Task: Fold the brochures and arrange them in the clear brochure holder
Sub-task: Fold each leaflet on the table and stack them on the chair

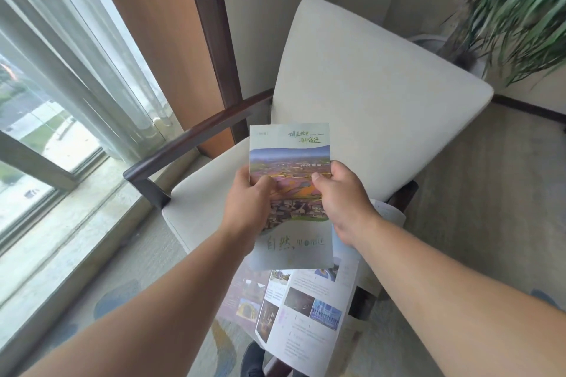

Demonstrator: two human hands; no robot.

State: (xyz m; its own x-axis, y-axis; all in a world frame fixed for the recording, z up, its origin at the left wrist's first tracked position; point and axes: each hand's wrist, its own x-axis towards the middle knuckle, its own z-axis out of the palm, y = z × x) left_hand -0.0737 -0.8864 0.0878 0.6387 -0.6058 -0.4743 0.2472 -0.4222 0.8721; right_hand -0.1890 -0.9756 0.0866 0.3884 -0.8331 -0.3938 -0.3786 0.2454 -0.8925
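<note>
A brochure (pixel 290 144) with a landscape photo and green script on its cover is held up in front of me over the chair seat. My left hand (pixel 248 202) pinches its left edge, thumb on the cover. My right hand (pixel 343 202) grips its right edge at about the same height. Below the folded front panel, unfolded pages (pixel 301 306) with small photos and text hang down and spread toward my legs. No clear brochure holder is in view.
A cream upholstered armchair (pixel 376 92) with dark wooden arms (pixel 190 141) stands directly ahead. A window with sheer curtains (pixel 70 70) runs along the left. A potted plant (pixel 514 9) fills the upper right corner. Patterned carpet covers the floor.
</note>
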